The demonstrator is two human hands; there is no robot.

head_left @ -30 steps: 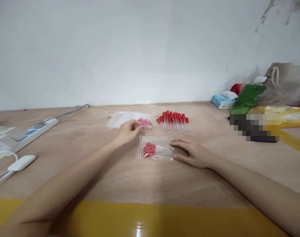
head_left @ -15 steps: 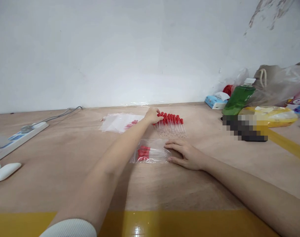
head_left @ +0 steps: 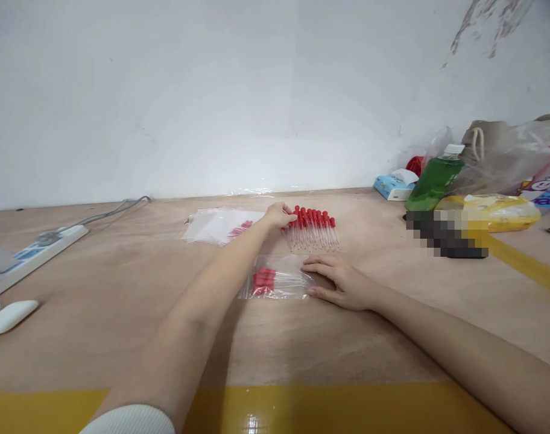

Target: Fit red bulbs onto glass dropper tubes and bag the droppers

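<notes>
A row of droppers (head_left: 315, 226) with red bulbs and clear thin stems lies side by side on the table, bulbs toward the wall. At its left end my left hand (head_left: 279, 216) is closed, thumb and fingers around a red dropper bulb that they partly hide. Closer to me is a clear zip bag (head_left: 286, 278) with several more droppers inside, their bulbs to the left. My right hand (head_left: 341, 282) rests with outstretched fingers on the right end of this bag. Left of the row, partly behind my left forearm, lies a stack of white and clear bags (head_left: 218, 225) with red print.
A power strip (head_left: 35, 256) with a grey cable and a white plug-like piece (head_left: 12, 317) lie on the left. On the right are a tissue pack (head_left: 395, 185), a green bottle (head_left: 436, 181), a yellow packet (head_left: 501, 214) and plastic bags. A wall stands behind.
My left hand has shifted very slightly at the left end of the dropper row. The right hand stays on the bag, and the camera view has moved a little.
</notes>
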